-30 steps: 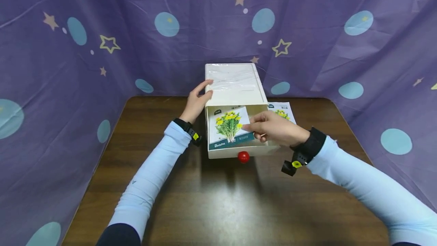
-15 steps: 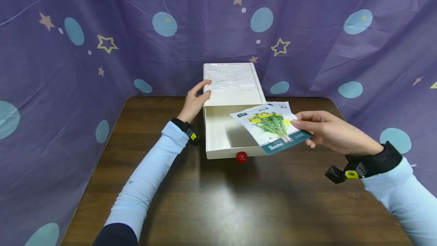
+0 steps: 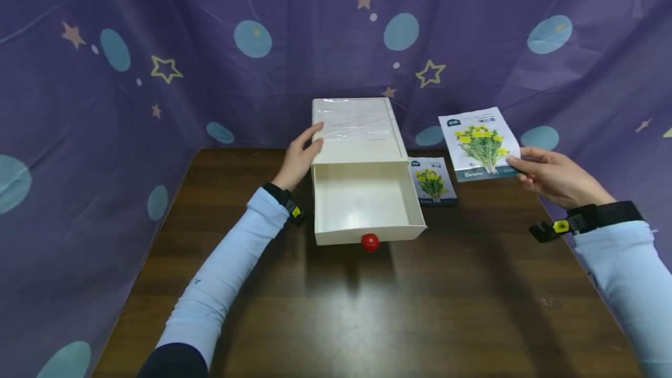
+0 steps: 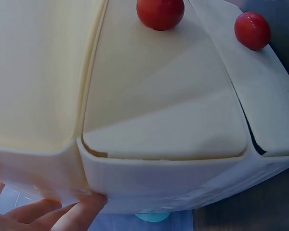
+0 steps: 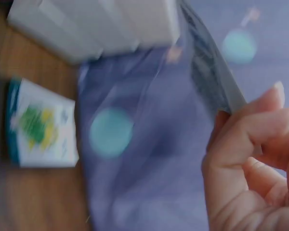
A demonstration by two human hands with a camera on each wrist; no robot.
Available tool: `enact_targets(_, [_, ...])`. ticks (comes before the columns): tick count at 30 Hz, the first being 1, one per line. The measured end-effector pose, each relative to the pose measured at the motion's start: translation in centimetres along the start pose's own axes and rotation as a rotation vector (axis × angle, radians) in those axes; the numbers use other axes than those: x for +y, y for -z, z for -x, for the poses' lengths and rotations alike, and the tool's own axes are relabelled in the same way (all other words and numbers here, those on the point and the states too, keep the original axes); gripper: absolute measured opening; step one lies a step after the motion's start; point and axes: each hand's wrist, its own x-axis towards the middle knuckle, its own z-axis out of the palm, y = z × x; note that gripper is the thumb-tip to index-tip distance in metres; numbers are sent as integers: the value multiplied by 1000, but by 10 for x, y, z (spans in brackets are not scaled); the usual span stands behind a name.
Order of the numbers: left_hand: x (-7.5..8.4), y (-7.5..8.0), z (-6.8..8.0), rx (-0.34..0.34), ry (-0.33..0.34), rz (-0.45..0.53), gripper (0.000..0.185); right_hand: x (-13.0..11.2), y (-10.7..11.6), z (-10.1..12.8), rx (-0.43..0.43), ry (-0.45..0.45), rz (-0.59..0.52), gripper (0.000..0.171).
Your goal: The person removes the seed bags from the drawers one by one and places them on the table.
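Observation:
A white drawer unit stands at the back of the table with its top drawer pulled out; the drawer's bare floor shows. My left hand rests on the unit's left side near the top edge, fingers fairly straight. In the left wrist view, its fingertips touch the unit's side. Out to the right, my right hand pinches a seed packet by its lower right corner, above the table. The packet shows a yellow-flowered plant; its grey back faces the right wrist camera.
Another seed packet with the same picture lies on the table just right of the drawer, possibly atop others. A red knob sticks out from the drawer front. Lower drawers with a red knob are shut. A purple curtain hangs behind the table.
My right hand has lifted the seed packet out of the drawer and carried it right and up, past the packet on the table. My left hand has stayed on the unit.

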Motion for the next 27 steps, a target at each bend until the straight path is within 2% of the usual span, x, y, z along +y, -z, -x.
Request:
enact_targets(5, [13, 2, 7, -9, 19, 17, 43, 43, 27, -29, 101, -72, -5, 18])
enact_targets(10, [32, 3, 16, -29, 17, 16, 44, 101, 45, -56, 112, -134, 33, 27])
enact_targets(16, [33, 2, 18, -22, 14, -4, 43, 159, 48, -83, 122, -222, 93, 30])
enact_targets(19, [24, 3, 13, -16, 15, 8, 43, 177, 42, -96, 205, -287, 136, 37])
enact_targets(22, [23, 2, 13, -13, 14, 10, 44, 182, 32, -102, 308, -341, 254, 45])
enact_targets(24, [22, 2, 12, -14, 9, 10, 44, 178, 24, -102, 374, -348, 396, 48])
enact_targets(27, [30, 3, 16, -18, 2, 12, 43, 170, 10, -105, 470, -358, 575, 48])
